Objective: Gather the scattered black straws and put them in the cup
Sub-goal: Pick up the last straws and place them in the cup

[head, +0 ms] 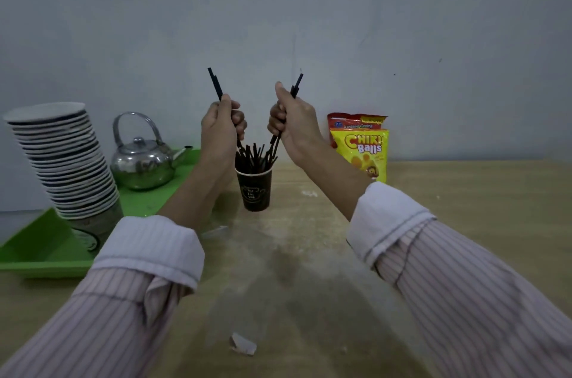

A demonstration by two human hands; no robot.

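Observation:
A dark paper cup [255,190] stands on the wooden table [448,210] near the wall, with several black straws [253,156] sticking up out of it. My left hand [220,129] is raised above the cup's left side, closed around a few black straws [215,82] whose tops point up and whose lower ends reach down into the cup. My right hand [294,122] hovers above the cup's right side, gripping another small bunch of black straws [296,86], also angled down towards the cup's mouth.
A green tray [37,249] at the left carries a tall stack of paper cups [63,157] and a metal kettle [144,160]. Two snack bags [363,148] lean on the wall right of the cup. A scrap of paper [243,343] lies near the front.

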